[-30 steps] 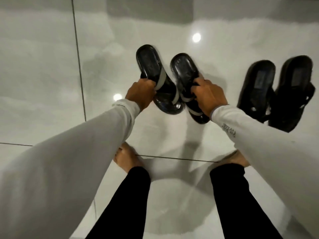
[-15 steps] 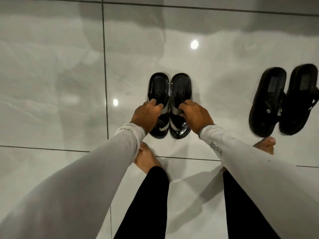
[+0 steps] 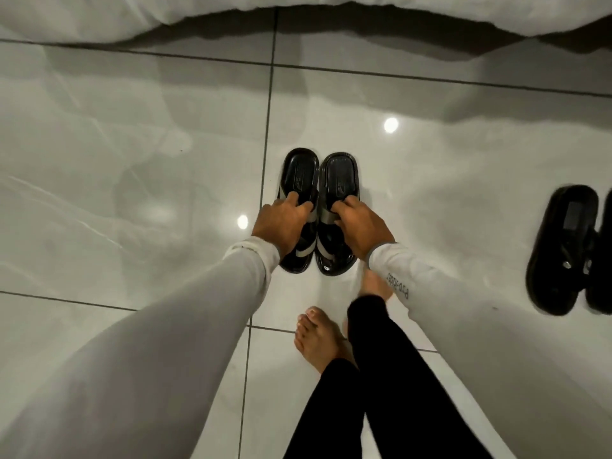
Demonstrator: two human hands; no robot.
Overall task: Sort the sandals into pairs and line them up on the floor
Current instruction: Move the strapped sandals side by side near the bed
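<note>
Since half a second ago the view has tipped up, bringing a white bed edge (image 3: 132,18) into the top of the frame, and the feet have shifted: the left foot (image 3: 318,339) now sits nearer the camera while the right foot (image 3: 374,286) is set just behind the striped sandals. In the head view the striped pair stands side by side on the floor (image 3: 132,193), touching or nearly so, just right of a tile seam. The left hand (image 3: 281,223) has its fingers (image 3: 294,202) curled together around the grey strap of the left sandal (image 3: 299,170); the right hand (image 3: 361,226) has its fingers (image 3: 344,210) clamped on the strap of the right sandal (image 3: 341,173). Well apart, at the floor's right edge of view, a plain black pair (image 3: 563,250) lies side by side, partly cut off by the frame.
</note>
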